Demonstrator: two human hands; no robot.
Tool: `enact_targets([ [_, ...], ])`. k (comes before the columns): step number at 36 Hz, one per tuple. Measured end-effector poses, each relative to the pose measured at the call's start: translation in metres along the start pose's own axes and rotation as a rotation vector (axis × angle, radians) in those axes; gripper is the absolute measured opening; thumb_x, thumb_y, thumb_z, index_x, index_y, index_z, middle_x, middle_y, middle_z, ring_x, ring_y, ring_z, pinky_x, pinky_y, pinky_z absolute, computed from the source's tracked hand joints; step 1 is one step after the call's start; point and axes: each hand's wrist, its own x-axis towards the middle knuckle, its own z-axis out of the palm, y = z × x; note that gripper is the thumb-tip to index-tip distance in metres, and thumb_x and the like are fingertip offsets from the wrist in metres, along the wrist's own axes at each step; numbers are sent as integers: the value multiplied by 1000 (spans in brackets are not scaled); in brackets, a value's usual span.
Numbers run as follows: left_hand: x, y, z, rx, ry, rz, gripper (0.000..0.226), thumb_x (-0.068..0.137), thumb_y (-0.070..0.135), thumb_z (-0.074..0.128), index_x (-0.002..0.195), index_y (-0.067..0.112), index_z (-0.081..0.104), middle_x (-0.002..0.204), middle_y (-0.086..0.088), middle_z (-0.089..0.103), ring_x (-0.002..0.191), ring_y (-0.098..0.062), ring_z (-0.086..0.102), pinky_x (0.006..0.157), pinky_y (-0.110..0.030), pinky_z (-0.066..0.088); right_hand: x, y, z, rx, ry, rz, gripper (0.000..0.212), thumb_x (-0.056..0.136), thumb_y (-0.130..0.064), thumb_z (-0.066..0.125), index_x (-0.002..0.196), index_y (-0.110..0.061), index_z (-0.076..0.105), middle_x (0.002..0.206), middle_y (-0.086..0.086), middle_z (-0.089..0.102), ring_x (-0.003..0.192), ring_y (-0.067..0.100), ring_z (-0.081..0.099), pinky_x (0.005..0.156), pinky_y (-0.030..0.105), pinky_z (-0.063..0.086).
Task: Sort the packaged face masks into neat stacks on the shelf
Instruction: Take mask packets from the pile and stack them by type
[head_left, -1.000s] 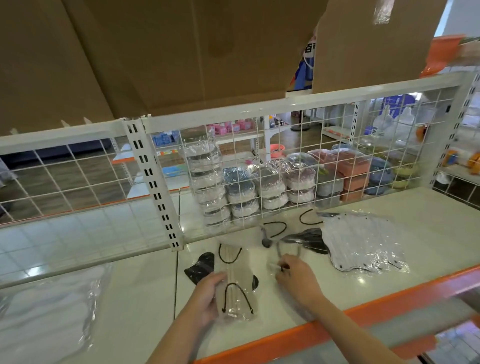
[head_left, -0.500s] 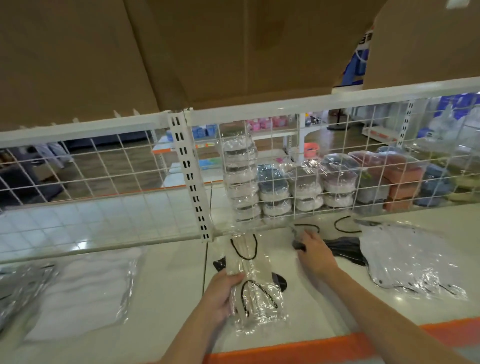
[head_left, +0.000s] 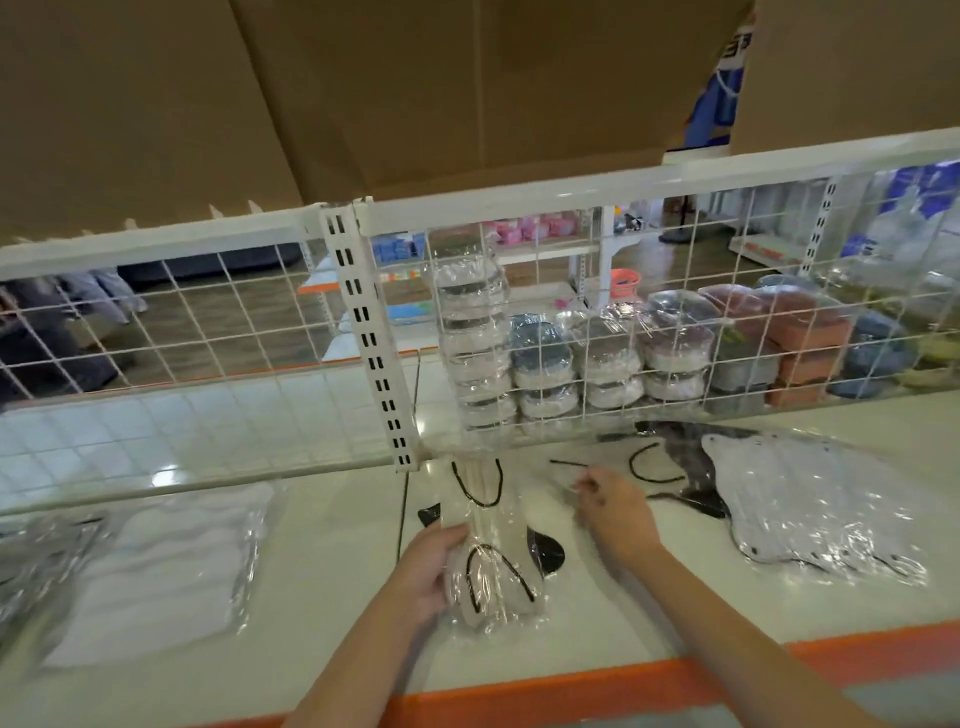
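Mask pack (head_left: 488, 561) — in left grip (head_left: 431, 566)

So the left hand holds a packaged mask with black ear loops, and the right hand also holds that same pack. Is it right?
Not quite. The left hand does hold the packaged mask with black ear loops, but in the head view the right hand is apart from that pack, reaching toward the clear-wrapped black masks further right on the shelf.
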Motion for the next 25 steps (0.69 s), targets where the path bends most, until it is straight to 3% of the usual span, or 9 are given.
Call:
enact_targets([
  [2,6,-2,3,-45,19,-54,17,94,9,50,105,1,60,72,-13,70,73,-28,65,76,-43,51,-13,-12,-6,247,-67,-49,18,91,-7,57,79,-20,61,86,-1,64,74,6,57,65,10,43],
  [4,15,-5,7,-92,43,-85,29,96,18,49,116,0,59,87,-17,71,86,-31,65,82,-45,51,-24,-16,-9,371,-190,-92,23,88,-4,59,75,-22,63,89,-4,68,76,1,59,69,10,43],
  [8,25,-11,19,-215,-86,-166,56,93,52,48,119,5,63,119,-23,63,116,-38,57,104,-57,37,-41,-8,-14,294,-400,-116,26,89,-9,60,75,-30,67,95,-12,71,91,5,64,77,13,48],
  [10,26,-14,28,-164,-101,-157,50,93,46,52,118,4,62,117,-24,64,113,-39,59,102,-58,39,-46,0,-20,276,-467,-96,33,87,-8,62,70,-37,66,93,-18,71,92,1,64,79,14,48],
  [12,29,-17,36,-19,-67,-116,39,92,26,57,120,-2,59,111,-26,66,105,-39,63,94,-55,47,-48,8,-27,322,-492,-56,29,83,-2,63,72,-28,69,96,-18,70,93,0,64,82,15,48],
  [15,32,-22,47,42,-42,-58,27,91,8,56,114,-5,60,95,-23,70,89,-35,67,74,-46,55,-46,18,-40,391,-306,53,32,83,8,52,80,-20,69,109,-7,66,97,15,64,83,29,50],
  [17,31,-25,56,16,-44,-49,15,92,4,54,104,0,61,79,-16,72,81,-31,66,76,-47,53,-37,29,-50,79,-113,66,28,85,2,50,91,-21,66,117,1,59,107,22,56,90,34,46],
  [20,34,-30,64,28,-70,-33,15,92,0,52,104,1,60,82,-16,71,81,-30,67,74,-45,54,-25,52,-67,-421,85,121,30,88,-16,51,117,-17,58,134,8,46,125,27,38,102,38,37],
  [25,32,-33,69,118,-52,8,18,89,-8,47,98,4,58,83,-15,67,74,-26,65,66,-38,54,-25,77,-82,-661,87,305,54,91,-41,50,134,-10,39,139,15,38,128,34,33,104,40,32],
])
